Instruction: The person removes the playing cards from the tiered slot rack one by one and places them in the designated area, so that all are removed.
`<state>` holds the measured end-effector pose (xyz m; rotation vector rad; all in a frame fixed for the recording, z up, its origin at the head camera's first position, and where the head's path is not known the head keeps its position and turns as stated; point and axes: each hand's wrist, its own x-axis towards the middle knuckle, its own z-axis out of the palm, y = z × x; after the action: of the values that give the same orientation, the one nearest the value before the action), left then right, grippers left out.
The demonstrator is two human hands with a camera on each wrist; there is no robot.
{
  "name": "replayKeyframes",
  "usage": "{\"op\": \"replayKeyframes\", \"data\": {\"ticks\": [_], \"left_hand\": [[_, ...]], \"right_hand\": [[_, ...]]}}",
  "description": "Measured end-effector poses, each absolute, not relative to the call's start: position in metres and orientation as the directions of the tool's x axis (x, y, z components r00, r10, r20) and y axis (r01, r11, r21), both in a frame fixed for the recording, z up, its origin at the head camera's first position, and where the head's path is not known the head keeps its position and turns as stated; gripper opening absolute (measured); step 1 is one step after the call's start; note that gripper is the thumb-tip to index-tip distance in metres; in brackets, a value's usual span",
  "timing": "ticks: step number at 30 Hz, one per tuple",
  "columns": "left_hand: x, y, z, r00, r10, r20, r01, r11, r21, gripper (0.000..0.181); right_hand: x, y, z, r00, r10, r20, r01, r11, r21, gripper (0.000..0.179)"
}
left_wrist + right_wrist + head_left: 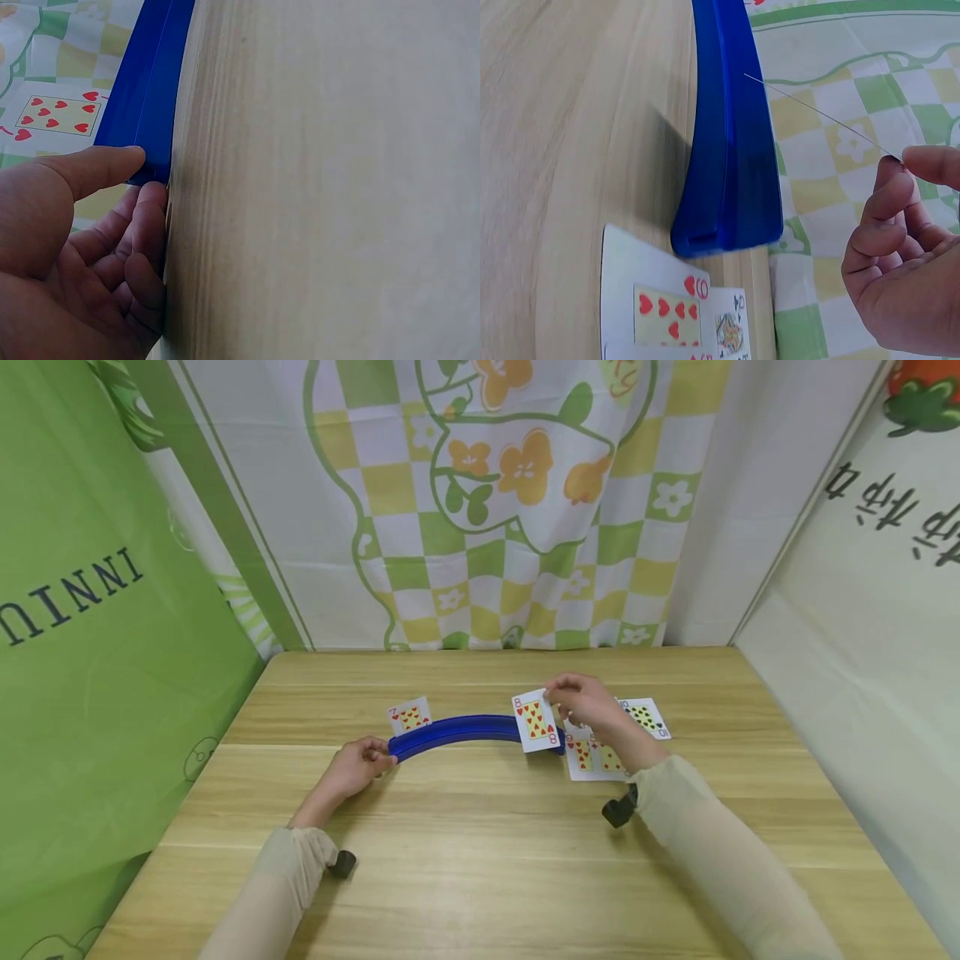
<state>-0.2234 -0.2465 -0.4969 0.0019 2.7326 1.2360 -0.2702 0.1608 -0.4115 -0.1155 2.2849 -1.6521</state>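
Observation:
A curved blue playing-card holder [465, 727] stands on the table. My left hand [354, 771] pinches its left end, the thumb on the front face in the left wrist view. The seven of hearts [409, 715] stands upright in the holder near that hand. My right hand [587, 702] pinches the eight of hearts [535, 720] by its upper right corner, in front of the holder's right part. Edge-on in the right wrist view, that card [821, 114] shows as a thin line between thumb and fingers.
Face up by the holder's right end lie a nine of hearts [667, 311], a card with red diamonds [611, 760] and a black ten [645, 718]. A queen [730, 334] shows beside the nine. Fabric panels enclose the wooden table [480, 860] at back and sides.

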Motion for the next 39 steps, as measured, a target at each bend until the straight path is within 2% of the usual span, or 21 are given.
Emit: {"op": "replayKeyframes", "data": {"ticks": [17,21,28,39], "left_hand": [[-0.222,-0.246,-0.496,-0.989,0.063,-0.133,-0.058,0.667,0.743,0.029],[-0.222,-0.245,-0.495,-0.989,0.063,-0.131,-0.054,0.679,0.732,0.03],[-0.223,-0.246,-0.496,-0.989,0.074,-0.132,-0.048,0.674,0.737,0.03],[-0.222,-0.246,-0.496,-0.988,0.06,-0.143,-0.065,0.677,0.734,0.031]], "right_hand": [[-0.266,0.198,-0.414,-0.955,-0.158,-0.251,0.181,0.359,-0.915,0.033],[-0.266,0.205,-0.415,-0.958,-0.142,-0.25,0.178,0.39,-0.904,0.034],[-0.265,0.22,-0.419,-0.96,-0.138,-0.244,0.182,0.357,-0.916,0.037],[-0.258,0.243,-0.42,-0.963,-0.111,-0.247,0.187,0.385,-0.904,0.033]]}}
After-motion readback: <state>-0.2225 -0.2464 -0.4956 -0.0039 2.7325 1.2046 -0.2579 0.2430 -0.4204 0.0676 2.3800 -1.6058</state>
